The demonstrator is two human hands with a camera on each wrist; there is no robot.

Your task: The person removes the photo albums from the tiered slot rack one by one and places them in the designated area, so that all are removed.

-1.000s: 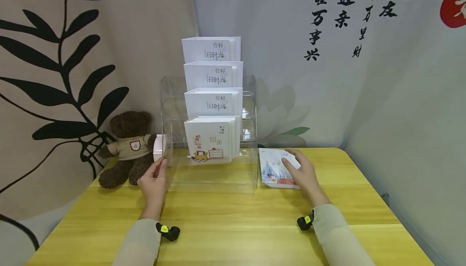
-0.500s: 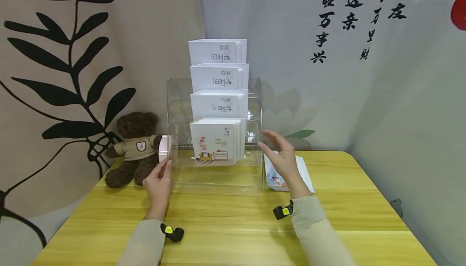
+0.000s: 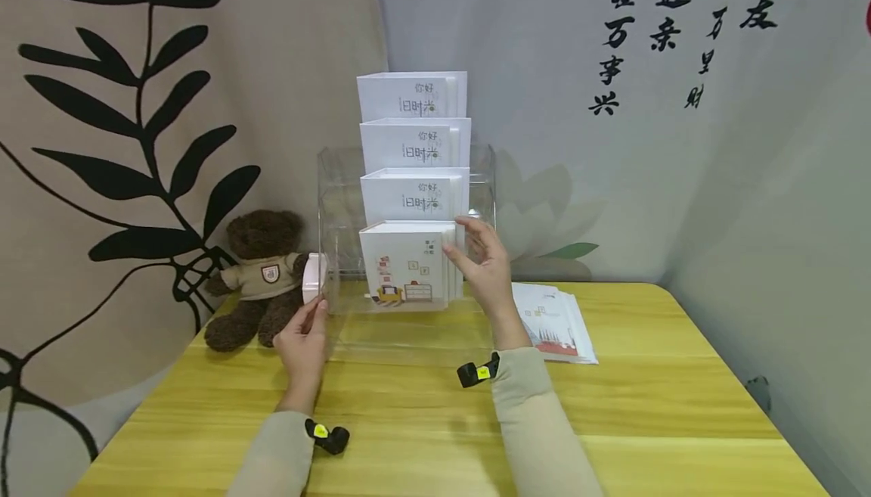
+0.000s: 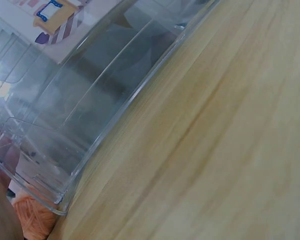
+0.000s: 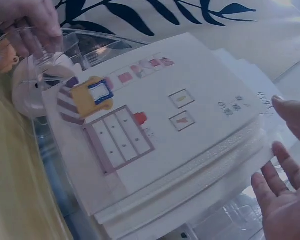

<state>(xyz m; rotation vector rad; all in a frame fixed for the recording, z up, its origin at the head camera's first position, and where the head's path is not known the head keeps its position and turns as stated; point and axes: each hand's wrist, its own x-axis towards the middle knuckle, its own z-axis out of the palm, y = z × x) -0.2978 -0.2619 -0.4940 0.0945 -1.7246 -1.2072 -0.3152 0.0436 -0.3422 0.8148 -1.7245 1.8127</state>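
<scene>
A clear acrylic tiered rack [image 3: 415, 342] stands on the table, holding white booklets in stepped rows. The front set of booklets [image 3: 404, 270] has a cover with a drawn armchair and dresser, shown large in the right wrist view. My left hand [image 3: 304, 346] pinches the rack's left side wall near its lower front. At the right edge of the front booklets is my right hand [image 3: 486, 266], thumb and fingers spread apart. In the right wrist view, its fingertips [image 5: 277, 149] are right at the rear booklet's edge, the thumb standing off.
More white booklets [image 3: 554, 323] lie flat right of the rack. A brown teddy bear [image 3: 255, 278] sits at the left, beside a pale pink object [image 3: 313, 278]. Orange yarn [image 4: 34, 215] shows past the rack's corner. Printed cloth walls [image 3: 435, 28] rise behind the wooden table [image 3: 408, 406].
My right hand has left the flat booklets on the right and moved left and up to the front set in the rack. My left hand stays at the rack's side; the head view has shifted slightly.
</scene>
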